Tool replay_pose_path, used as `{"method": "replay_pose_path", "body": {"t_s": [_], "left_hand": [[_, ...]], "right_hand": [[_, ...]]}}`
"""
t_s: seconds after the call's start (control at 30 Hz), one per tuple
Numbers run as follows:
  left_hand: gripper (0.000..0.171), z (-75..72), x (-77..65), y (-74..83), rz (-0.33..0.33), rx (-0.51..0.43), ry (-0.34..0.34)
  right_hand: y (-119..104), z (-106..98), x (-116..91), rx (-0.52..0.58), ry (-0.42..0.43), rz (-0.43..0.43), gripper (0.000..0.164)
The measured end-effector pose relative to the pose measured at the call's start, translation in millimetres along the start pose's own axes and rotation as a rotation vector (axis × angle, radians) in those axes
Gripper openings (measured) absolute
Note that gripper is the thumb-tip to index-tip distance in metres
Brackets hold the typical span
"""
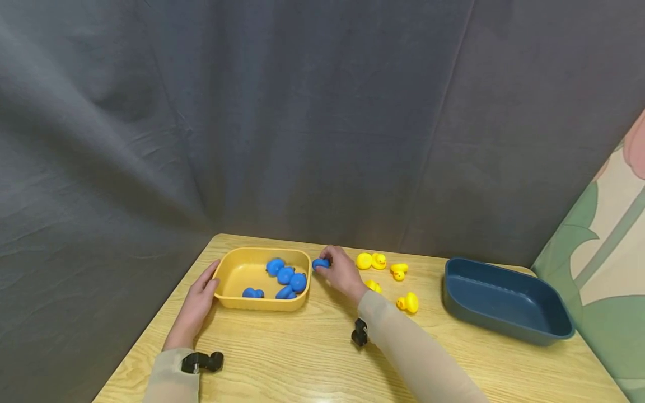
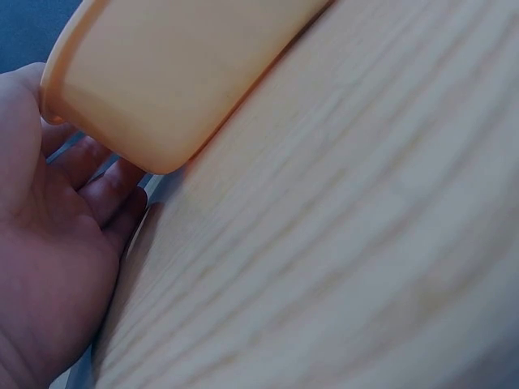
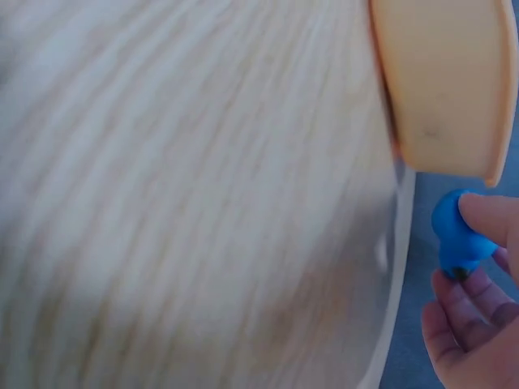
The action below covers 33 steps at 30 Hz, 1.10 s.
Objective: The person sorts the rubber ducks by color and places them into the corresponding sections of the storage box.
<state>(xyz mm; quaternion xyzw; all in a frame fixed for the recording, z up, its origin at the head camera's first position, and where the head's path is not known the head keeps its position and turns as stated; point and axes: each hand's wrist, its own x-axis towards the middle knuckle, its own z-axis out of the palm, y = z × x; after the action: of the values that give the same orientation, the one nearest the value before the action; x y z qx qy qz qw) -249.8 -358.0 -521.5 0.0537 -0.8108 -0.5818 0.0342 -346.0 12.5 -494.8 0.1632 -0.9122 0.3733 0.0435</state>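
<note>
A yellow plastic bin (image 1: pixel 239 274) stands at the left of the table with several blue rubber ducks (image 1: pixel 285 275) in it, mostly toward its right side. My left hand (image 1: pixel 197 302) holds the bin's left end, the thumb by the rim and the fingers around the outer wall, as the left wrist view also shows. Just outside the bin's right wall, my right hand (image 1: pixel 344 274) pinches one blue rubber duck (image 3: pixel 454 223) between thumb and fingers. In the right wrist view that duck hangs close to the bin's corner (image 3: pixel 446 97).
Several yellow rubber ducks (image 1: pixel 412 303) lie on the wooden table (image 1: pixel 282 352) right of my right hand, one partly hidden by the forearm. Farther right stands a dark blue bin (image 1: pixel 504 299). A grey curtain (image 1: pixel 322 123) hangs behind the table.
</note>
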Motion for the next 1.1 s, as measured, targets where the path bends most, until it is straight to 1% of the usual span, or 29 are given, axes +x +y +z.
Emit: {"method": "replay_pose_path", "body": {"t_s": [0.13,0.23,0.47,0.57,0.73,0.9,1.1], "left_hand": [[0.062,-1.5,3.4,-9.4,0.014,0.008,0.01],[0.062,-2.0,3.5,-12.5,0.019,0.011,0.018],[0.061,-1.9,3.2,-11.3,0.027,0.013,0.028],[0.061,-1.8,4.0,-11.7,0.029,0.005,0.026],[0.062,-1.4,4.8,-12.6,0.03,-0.004,0.017],[0.062,-0.5,5.3,-12.5,0.014,0.004,0.015],[0.062,0.0,6.4,-13.7,0.012,0.004,0.014]], "right_hand": [[-6,-3,-1,0.02,0.046,0.019,0.023],[-11,-6,-3,0.032,0.067,0.021,0.024],[-23,-14,-5,0.045,0.148,-0.026,0.023],[-30,-15,-5,0.055,0.163,-0.038,0.023],[-40,-15,-10,0.083,0.143,-0.058,0.023],[-52,-11,-15,0.105,0.108,-0.089,0.022],[-64,-1,-20,0.114,0.051,-0.133,0.021]]}}
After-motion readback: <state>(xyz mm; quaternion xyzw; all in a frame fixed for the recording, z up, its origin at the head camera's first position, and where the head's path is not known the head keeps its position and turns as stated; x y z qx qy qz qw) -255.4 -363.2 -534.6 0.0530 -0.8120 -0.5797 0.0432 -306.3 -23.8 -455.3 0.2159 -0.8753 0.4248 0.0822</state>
